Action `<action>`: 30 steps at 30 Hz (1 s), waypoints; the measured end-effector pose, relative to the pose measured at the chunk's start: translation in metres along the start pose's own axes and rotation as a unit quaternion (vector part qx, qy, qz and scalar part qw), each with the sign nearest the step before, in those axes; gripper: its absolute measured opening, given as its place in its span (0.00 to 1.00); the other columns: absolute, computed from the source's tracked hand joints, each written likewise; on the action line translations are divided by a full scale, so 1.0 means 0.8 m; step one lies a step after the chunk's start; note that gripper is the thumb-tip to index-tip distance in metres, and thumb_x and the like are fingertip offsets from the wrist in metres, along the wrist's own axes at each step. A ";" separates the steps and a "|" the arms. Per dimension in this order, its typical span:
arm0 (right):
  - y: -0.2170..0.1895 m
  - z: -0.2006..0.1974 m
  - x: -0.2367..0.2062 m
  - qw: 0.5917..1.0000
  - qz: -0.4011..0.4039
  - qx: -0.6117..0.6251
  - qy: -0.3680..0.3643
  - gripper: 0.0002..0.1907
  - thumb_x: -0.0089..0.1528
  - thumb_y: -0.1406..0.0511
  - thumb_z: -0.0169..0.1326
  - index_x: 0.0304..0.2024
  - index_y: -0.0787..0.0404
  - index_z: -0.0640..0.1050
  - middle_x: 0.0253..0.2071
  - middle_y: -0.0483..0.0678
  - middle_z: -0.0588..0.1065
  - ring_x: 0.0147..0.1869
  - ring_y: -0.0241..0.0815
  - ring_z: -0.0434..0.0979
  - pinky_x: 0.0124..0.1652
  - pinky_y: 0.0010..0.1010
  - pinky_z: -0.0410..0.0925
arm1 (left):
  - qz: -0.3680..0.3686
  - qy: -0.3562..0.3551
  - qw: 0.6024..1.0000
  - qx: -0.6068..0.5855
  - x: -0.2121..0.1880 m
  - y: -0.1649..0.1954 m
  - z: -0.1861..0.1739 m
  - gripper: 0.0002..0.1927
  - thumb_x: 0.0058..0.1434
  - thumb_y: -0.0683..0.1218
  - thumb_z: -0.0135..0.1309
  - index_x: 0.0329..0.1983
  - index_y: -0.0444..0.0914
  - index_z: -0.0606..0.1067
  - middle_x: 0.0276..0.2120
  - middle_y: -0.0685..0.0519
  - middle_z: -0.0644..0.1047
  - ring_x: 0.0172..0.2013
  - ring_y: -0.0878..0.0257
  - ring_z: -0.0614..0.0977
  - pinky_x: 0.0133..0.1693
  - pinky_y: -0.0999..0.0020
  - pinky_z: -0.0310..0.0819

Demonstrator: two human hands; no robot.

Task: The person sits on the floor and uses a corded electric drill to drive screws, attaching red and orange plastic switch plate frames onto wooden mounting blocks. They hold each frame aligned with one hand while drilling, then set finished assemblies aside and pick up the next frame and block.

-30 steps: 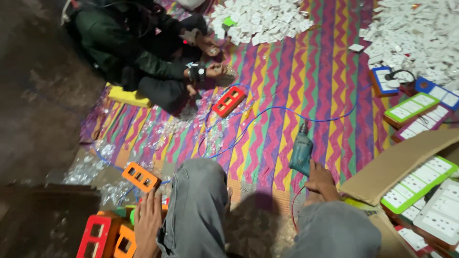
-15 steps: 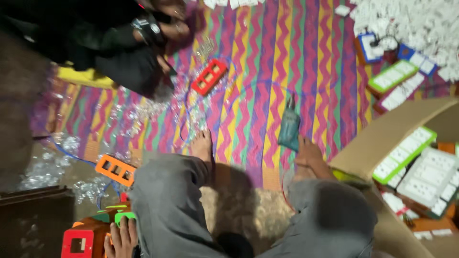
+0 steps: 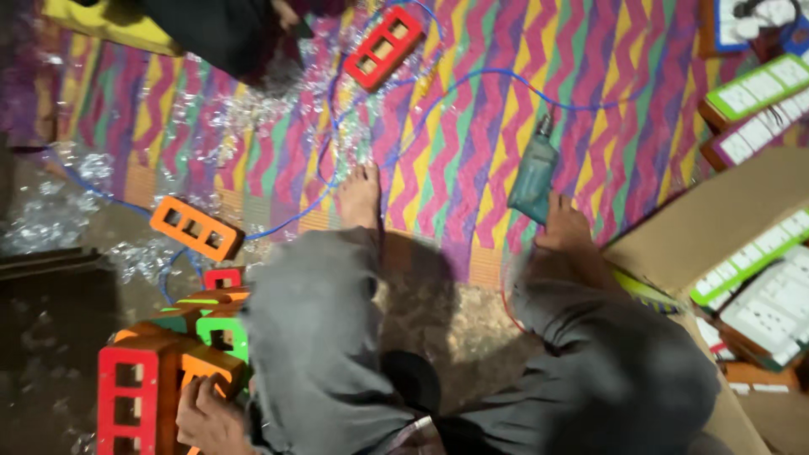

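- Left hand (image 3: 206,414), fingers curled, grips an orange hollow plastic socket-box shell (image 3: 206,368) in the stack beside the knee; it looks light, stiff and smooth, best held by its edges.
- Right hand is hidden; cannot tell.
- Teal electric drill (image 3: 533,175) lies farther out on the zigzag striped mat (image 3: 438,160).

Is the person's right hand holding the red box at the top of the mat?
No, the right hand rests on the teal power drill, while the red box lies far off, untouched.
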State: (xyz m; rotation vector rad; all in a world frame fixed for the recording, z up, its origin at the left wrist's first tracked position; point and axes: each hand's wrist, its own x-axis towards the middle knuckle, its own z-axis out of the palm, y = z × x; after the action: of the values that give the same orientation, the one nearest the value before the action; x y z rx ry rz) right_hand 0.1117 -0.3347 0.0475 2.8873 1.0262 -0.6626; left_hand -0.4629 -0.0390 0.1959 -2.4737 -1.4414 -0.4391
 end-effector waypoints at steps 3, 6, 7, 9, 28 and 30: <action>0.008 0.001 0.001 1.000 0.007 0.011 -0.010 0.58 0.43 0.52 0.67 0.69 0.64 0.56 0.60 0.66 0.68 0.53 0.67 0.77 0.49 0.52 0.73 | 0.020 0.019 0.997 -0.079 0.036 0.017 -0.034 0.39 0.62 0.60 0.65 0.66 0.31 0.67 0.64 0.34 0.67 0.63 0.38 0.68 0.64 0.44 0.60; 0.010 0.002 0.004 0.999 0.022 0.007 -0.049 0.63 0.42 0.49 0.69 0.71 0.63 0.53 0.65 0.67 0.64 0.61 0.68 0.73 0.54 0.53 0.70 | -0.023 -0.049 0.994 -0.098 0.075 -0.004 -0.063 0.52 0.56 0.62 0.62 0.72 0.23 0.57 0.68 0.25 0.59 0.65 0.31 0.63 0.65 0.39 0.57; 0.011 0.000 0.005 0.997 0.040 0.003 -0.070 0.64 0.43 0.49 0.69 0.73 0.63 0.51 0.67 0.67 0.63 0.63 0.68 0.72 0.56 0.53 0.69 | -0.066 -0.087 0.989 -0.098 0.088 -0.010 -0.059 0.53 0.56 0.64 0.63 0.72 0.25 0.58 0.68 0.28 0.60 0.66 0.32 0.63 0.66 0.39 0.58; 0.006 -0.002 0.010 0.994 0.041 -0.013 -0.097 0.65 0.44 0.47 0.69 0.74 0.63 0.51 0.70 0.67 0.62 0.67 0.68 0.69 0.59 0.53 0.68 | -0.087 -0.125 0.984 -0.096 0.099 -0.026 -0.059 0.54 0.55 0.66 0.64 0.72 0.27 0.58 0.69 0.28 0.60 0.67 0.32 0.61 0.65 0.39 0.56; -0.004 -0.011 0.009 0.993 0.030 -0.038 -0.107 0.70 0.43 0.44 0.70 0.75 0.64 0.46 0.71 0.70 0.58 0.64 0.72 0.69 0.56 0.55 0.68 | -0.004 -0.011 0.965 -0.263 0.208 -0.046 -0.137 0.38 0.52 0.52 0.78 0.60 0.30 0.75 0.48 0.44 0.76 0.46 0.55 0.80 0.49 0.63 0.79; -0.003 -0.012 0.007 0.992 0.036 -0.038 -0.118 0.68 0.46 0.45 0.68 0.76 0.65 0.47 0.70 0.70 0.60 0.63 0.71 0.72 0.57 0.54 0.69 | 0.016 -0.008 0.938 -0.346 0.246 -0.022 -0.148 0.39 0.55 0.52 0.77 0.63 0.30 0.73 0.51 0.44 0.74 0.50 0.57 0.80 0.52 0.65 0.79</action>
State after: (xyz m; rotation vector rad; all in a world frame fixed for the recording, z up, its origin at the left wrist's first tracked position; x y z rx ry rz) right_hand 0.1178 -0.3286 0.0544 2.6848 0.8928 -0.9132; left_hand -0.4025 0.0850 0.3805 -3.0154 -1.4202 -1.0816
